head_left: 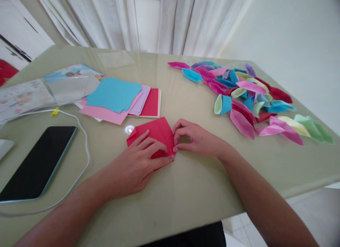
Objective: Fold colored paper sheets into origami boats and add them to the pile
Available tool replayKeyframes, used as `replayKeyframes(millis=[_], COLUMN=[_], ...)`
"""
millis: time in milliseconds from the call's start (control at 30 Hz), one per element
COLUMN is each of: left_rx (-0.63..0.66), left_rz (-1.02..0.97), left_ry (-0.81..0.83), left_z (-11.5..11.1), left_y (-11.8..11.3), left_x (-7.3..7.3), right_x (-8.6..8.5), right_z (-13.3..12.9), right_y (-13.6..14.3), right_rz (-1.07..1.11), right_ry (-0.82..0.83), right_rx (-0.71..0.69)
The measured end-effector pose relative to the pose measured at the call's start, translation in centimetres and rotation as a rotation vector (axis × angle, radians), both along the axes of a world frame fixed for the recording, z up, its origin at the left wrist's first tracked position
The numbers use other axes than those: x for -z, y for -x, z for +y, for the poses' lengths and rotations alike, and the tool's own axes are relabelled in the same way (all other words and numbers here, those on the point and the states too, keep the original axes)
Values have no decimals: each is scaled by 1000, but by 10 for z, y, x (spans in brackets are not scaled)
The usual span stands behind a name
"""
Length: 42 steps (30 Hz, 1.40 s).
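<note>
A red sheet of paper [159, 130] with folded edges lies on the table in front of me. My left hand [142, 162] rests on its lower left part, fingers spread over the paper and pressing it to the table. At the paper's right corner, my right hand [191, 137] pinches the edge between thumb and fingers. The lower part of the sheet is partly hidden under my left hand.
Loose blue, pink, purple and red sheets [114, 94] lie beyond my left hand. Folded colourful paper pieces [247, 91] are heaped at the right. A black-screened phone [39, 162], a white cable [87, 144] and printed plastic packaging [23, 98] occupy the left side.
</note>
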State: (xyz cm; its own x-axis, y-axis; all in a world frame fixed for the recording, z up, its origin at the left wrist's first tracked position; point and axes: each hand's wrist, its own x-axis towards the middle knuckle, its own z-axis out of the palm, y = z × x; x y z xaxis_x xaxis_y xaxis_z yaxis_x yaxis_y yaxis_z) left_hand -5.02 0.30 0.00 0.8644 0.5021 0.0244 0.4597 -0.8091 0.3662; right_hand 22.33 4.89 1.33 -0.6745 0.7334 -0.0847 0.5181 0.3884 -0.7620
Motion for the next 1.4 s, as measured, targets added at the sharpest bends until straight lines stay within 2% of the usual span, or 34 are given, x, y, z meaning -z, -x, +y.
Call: replayKeyframes(millis=[233,467,700,900,1000,1167,1400], left_rx=[36,10,-18,-19,-20,27,102], left_rz=[-23,-32,0,1,3,-22,-90], left_ry=[-29,-25,-45,-41,-34,18,54], left_z=[-1,-4,-7,-7,-6,-10,-20], left_y=[1,0,-3,-3,-2,-4,-13], left_x=[3,4,4,0,1,2,-6], right_x=[-1,-2,-5,-5,-3,4,9], right_z=[-2,0,-2,-4,-2,2,-1], right_y=[2,-6,-3,-5,-7,-2,11], right_rz=[-37,-272,-238,-311,-286,-179,-78], right_ry=[-56,-117,-106,-120,-148,-223,-225], right_rx=[66,221,178,215,224,317,280])
